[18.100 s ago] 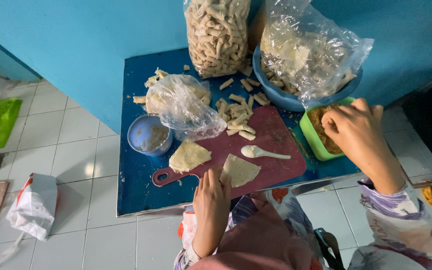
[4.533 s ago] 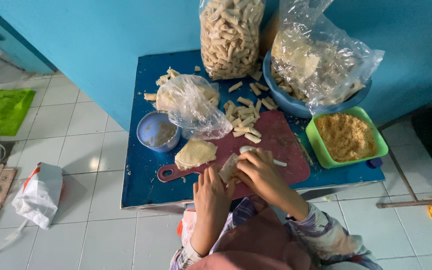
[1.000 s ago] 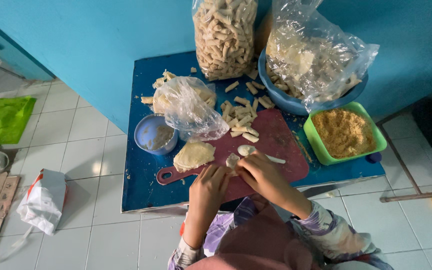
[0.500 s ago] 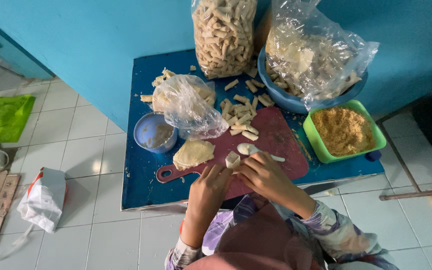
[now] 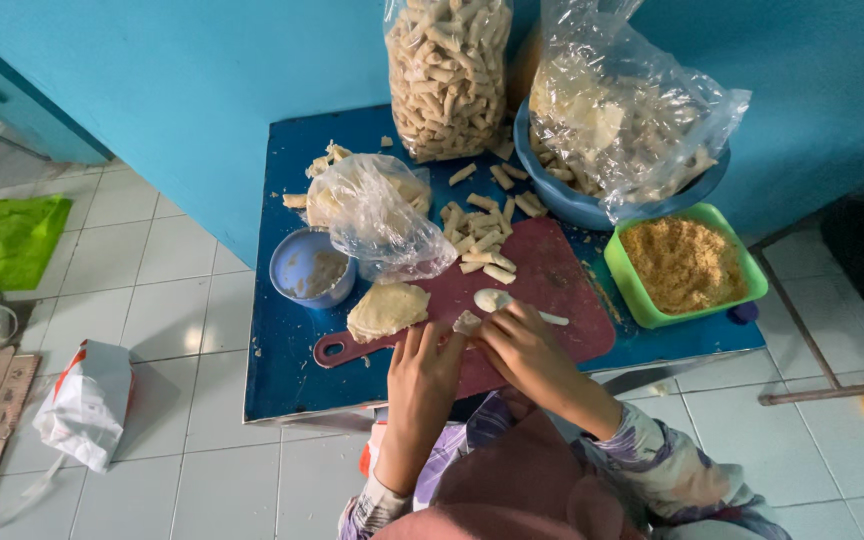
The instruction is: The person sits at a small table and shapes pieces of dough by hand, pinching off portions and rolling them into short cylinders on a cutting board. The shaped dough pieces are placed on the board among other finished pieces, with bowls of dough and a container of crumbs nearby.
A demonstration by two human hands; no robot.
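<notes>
Nearest the camera, the left hand point(image 5: 422, 372) and the right hand point(image 5: 524, 345) meet at the near edge of the dark red cutting board point(image 5: 552, 285), fingertips pinched together on a small pale roll point(image 5: 467, 322); the fingers hide most of it. Just beyond the roll, on the board, lies a white spoon point(image 5: 500, 300) whose handle is partly covered by the right hand. Left of the spoon sits a stack of thin wrappers point(image 5: 386, 309). Past the board's far edge lie loose rolled pieces point(image 5: 479, 235) on the blue surface point(image 5: 282, 370). Right of the board stands a green tub of crumbs point(image 5: 685, 265). Farthest, two clear bags point(image 5: 449, 70) are cut off at the top.
</notes>
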